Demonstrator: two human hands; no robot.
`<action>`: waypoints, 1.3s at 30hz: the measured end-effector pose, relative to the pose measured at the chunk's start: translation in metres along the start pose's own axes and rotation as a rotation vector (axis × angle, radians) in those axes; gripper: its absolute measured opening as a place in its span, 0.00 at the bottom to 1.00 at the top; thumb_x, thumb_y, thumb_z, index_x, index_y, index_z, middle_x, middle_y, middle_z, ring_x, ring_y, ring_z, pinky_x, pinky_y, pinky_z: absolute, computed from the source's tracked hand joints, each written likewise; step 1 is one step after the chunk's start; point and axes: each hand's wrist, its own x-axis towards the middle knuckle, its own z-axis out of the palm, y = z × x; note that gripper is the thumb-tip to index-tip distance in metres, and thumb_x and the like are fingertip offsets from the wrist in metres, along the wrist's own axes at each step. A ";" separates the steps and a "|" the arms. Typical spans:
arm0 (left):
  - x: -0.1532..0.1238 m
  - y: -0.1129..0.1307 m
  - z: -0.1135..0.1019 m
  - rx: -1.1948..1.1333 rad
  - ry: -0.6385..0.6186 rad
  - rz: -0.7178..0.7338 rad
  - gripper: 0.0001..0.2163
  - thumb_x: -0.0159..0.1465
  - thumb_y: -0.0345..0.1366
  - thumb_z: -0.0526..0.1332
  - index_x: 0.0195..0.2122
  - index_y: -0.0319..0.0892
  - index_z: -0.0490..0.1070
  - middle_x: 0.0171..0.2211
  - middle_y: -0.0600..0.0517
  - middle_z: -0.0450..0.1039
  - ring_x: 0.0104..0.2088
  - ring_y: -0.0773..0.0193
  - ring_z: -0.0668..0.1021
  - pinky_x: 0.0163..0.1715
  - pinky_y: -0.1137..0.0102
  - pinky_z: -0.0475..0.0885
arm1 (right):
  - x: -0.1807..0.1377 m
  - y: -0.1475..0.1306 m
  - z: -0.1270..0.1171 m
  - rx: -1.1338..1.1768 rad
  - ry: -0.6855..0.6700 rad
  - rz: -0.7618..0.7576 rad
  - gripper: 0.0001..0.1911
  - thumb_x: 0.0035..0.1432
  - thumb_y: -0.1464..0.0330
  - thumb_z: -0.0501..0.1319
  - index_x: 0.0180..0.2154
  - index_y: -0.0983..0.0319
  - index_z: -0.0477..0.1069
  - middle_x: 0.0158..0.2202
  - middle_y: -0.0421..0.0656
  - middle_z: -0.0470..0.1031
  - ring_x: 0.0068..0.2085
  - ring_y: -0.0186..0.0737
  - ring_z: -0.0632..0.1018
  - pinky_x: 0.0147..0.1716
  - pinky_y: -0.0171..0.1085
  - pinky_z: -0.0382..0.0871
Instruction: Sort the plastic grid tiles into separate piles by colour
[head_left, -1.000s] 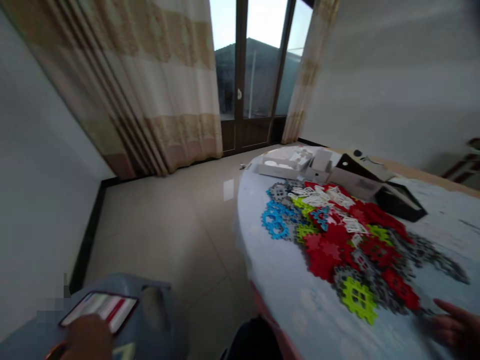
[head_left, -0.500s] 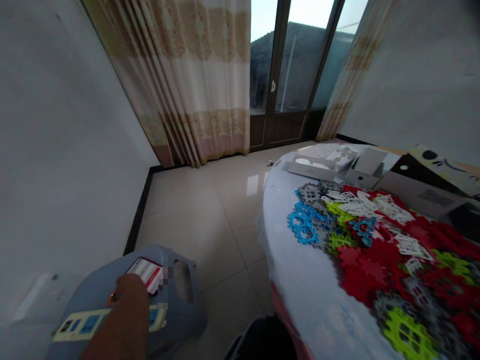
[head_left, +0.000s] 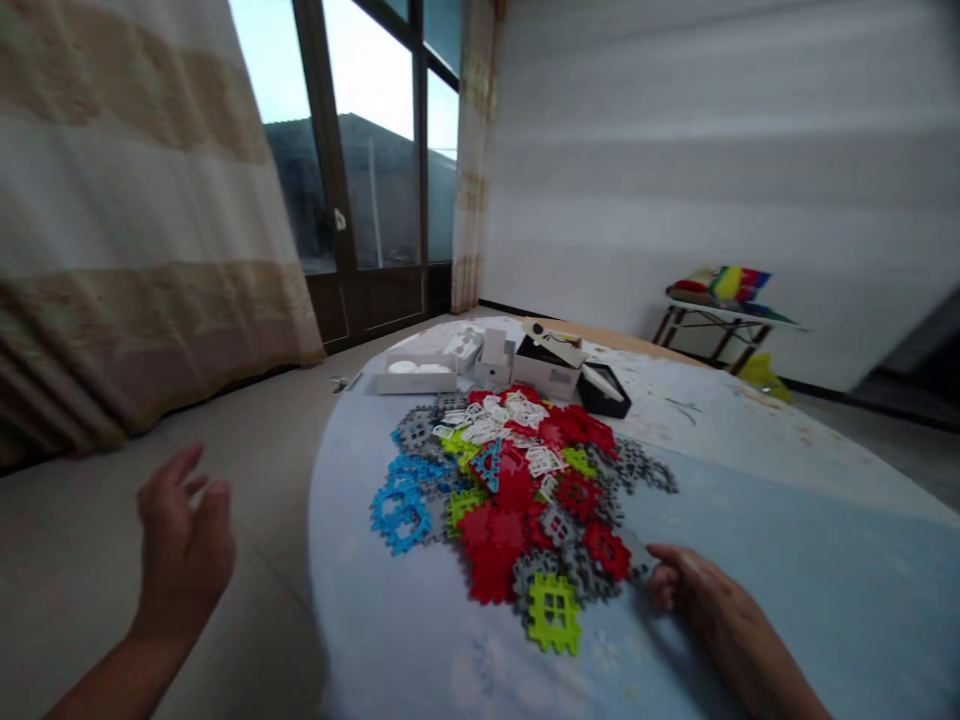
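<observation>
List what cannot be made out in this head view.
Head view:
Right hand: motion blur hides whether its fingers grip a grey tile.
White box: contents too small.
Colourful bundle by the far wall: blurred.
Left hand: forearm cut off by bottom edge.

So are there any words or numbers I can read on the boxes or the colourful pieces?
No text here can be read.
On the white boxes: any print is too blurred to read.
On the black box: no readable label shows.
On the plastic pieces: plain colours, no writing shows.
</observation>
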 end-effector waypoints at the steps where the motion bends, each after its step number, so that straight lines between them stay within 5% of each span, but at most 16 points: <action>1: 0.004 0.029 0.018 -0.082 -0.131 0.021 0.24 0.61 0.47 0.46 0.56 0.45 0.56 0.56 0.47 0.57 0.51 0.56 0.66 0.55 0.57 0.61 | 0.000 -0.002 0.003 0.007 -0.007 -0.018 0.23 0.55 0.53 0.57 0.41 0.65 0.72 0.28 0.46 0.73 0.30 0.39 0.71 0.33 0.39 0.67; 4: 0.005 0.097 0.071 -0.182 -0.533 0.272 0.19 0.61 0.47 0.49 0.51 0.48 0.63 0.52 0.52 0.62 0.53 0.61 0.64 0.58 0.62 0.56 | -0.001 -0.005 0.005 0.022 -0.022 -0.058 0.22 0.55 0.53 0.56 0.40 0.64 0.72 0.27 0.44 0.72 0.28 0.37 0.70 0.32 0.37 0.65; 7: 0.003 0.130 0.119 -0.211 -0.731 0.323 0.20 0.60 0.47 0.49 0.50 0.46 0.64 0.53 0.49 0.62 0.53 0.60 0.64 0.57 0.62 0.59 | -0.001 -0.013 0.002 -0.012 -0.022 -0.079 0.23 0.54 0.51 0.57 0.39 0.64 0.72 0.27 0.44 0.72 0.28 0.36 0.70 0.31 0.36 0.65; 11: 0.001 0.145 0.163 -0.190 -0.757 0.369 0.21 0.60 0.47 0.48 0.48 0.41 0.66 0.50 0.46 0.65 0.52 0.60 0.65 0.57 0.60 0.59 | 0.004 -0.024 -0.004 -0.109 -0.045 -0.096 0.24 0.51 0.50 0.58 0.38 0.63 0.72 0.27 0.44 0.72 0.28 0.38 0.71 0.31 0.36 0.65; 17: -0.014 0.160 0.184 -0.142 -0.795 0.420 0.20 0.61 0.46 0.46 0.45 0.43 0.68 0.49 0.47 0.67 0.52 0.61 0.66 0.57 0.60 0.59 | 0.018 -0.010 -0.007 -0.157 0.013 -0.135 0.24 0.53 0.50 0.57 0.39 0.63 0.71 0.28 0.43 0.72 0.30 0.38 0.72 0.32 0.36 0.65; 23: 0.012 0.147 0.200 -0.014 -0.805 0.474 0.19 0.61 0.46 0.45 0.44 0.44 0.69 0.47 0.48 0.69 0.49 0.62 0.69 0.54 0.64 0.62 | 0.022 0.003 -0.007 -0.196 0.019 -0.136 0.24 0.54 0.50 0.55 0.39 0.64 0.70 0.28 0.44 0.73 0.29 0.38 0.72 0.32 0.36 0.65; 31: 0.088 0.100 0.248 0.316 -0.670 0.361 0.23 0.57 0.41 0.47 0.48 0.33 0.66 0.48 0.34 0.63 0.48 0.41 0.68 0.48 0.46 0.62 | 0.020 -0.004 -0.007 -0.183 0.027 -0.119 0.24 0.53 0.49 0.55 0.37 0.63 0.72 0.26 0.43 0.72 0.28 0.38 0.72 0.31 0.36 0.66; 39: 0.115 0.070 0.292 0.228 -0.728 0.284 0.18 0.59 0.38 0.53 0.47 0.33 0.65 0.50 0.39 0.64 0.53 0.56 0.65 0.55 0.56 0.59 | 0.021 0.007 -0.014 -0.150 0.013 -0.038 0.23 0.52 0.49 0.57 0.38 0.61 0.73 0.26 0.43 0.73 0.29 0.40 0.72 0.31 0.36 0.66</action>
